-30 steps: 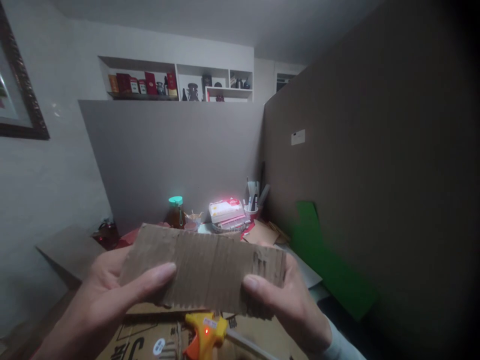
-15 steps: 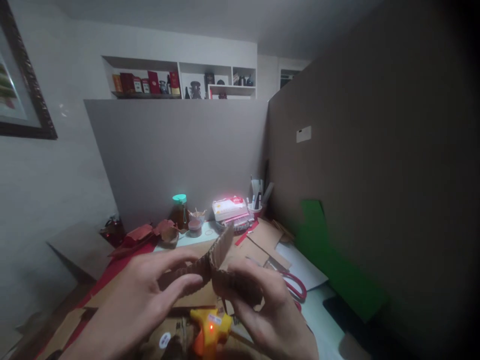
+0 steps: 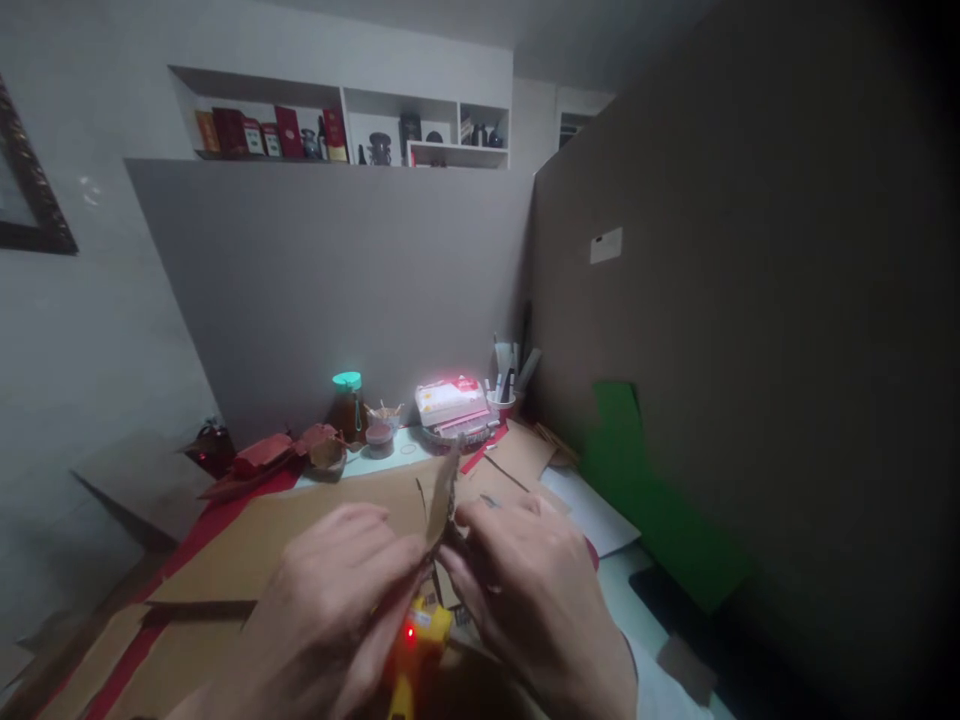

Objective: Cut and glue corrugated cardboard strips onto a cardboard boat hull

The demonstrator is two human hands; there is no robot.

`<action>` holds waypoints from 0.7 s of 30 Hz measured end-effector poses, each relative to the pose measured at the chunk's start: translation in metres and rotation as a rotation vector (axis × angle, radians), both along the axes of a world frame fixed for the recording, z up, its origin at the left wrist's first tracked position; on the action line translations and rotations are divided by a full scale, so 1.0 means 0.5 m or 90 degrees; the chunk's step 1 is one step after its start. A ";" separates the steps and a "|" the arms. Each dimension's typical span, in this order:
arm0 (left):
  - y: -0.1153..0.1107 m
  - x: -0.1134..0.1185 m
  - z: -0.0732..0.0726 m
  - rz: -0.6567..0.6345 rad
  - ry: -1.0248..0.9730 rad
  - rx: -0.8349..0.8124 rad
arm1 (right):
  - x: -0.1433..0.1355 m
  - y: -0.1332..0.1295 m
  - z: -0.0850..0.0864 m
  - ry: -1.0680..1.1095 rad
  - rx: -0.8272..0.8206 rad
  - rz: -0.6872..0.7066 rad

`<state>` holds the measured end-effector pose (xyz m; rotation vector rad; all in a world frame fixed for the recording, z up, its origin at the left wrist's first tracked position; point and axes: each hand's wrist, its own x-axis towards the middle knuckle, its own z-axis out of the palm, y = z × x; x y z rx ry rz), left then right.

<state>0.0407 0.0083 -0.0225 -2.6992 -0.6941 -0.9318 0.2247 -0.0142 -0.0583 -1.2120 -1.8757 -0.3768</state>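
Note:
Between my two hands a folded piece of corrugated cardboard stands on edge, its upper flap pointing up and away from me. My left hand pinches it from the left, thumb and fingers pressed against its lower part. From the right, my right hand grips the other side, fingers curled around it, hiding much of that part. Just below the hands lies a yellow glue gun with a lit red light; my left hand partly covers it.
Flat cardboard sheets cover the table. At the back stand a bottle with a turquoise lid, a small jar, a pink-and-white packet and a cup of pens. Green board leans along the right partition.
My hands have drawn closer together around the cardboard, and its flap now stands steeper. My left hand has shifted from loosely spread fingers to a pinch. The view has tilted slightly downward.

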 end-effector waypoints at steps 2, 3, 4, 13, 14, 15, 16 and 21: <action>0.003 0.000 -0.007 0.046 0.059 -0.010 | -0.006 0.002 -0.011 -0.079 0.030 -0.021; 0.003 -0.001 -0.010 0.084 0.092 -0.024 | -0.009 0.004 -0.017 -0.109 0.042 -0.022; 0.002 -0.002 -0.013 0.124 0.121 -0.037 | -0.013 0.004 -0.023 -0.130 0.046 -0.021; -0.019 0.010 -0.012 0.228 0.233 -0.152 | -0.024 -0.002 -0.042 -0.154 0.093 0.040; -0.019 0.005 -0.014 0.231 0.224 -0.149 | -0.022 -0.003 -0.040 -0.151 0.092 0.050; -0.018 -0.002 -0.016 0.226 0.213 -0.142 | -0.021 -0.005 -0.038 -0.147 0.086 0.064; -0.017 -0.010 -0.019 0.218 0.202 -0.136 | -0.020 -0.007 -0.036 -0.141 0.084 0.082; -0.026 -0.049 -0.016 0.154 0.179 -0.160 | -0.030 -0.021 -0.023 -0.109 0.076 0.154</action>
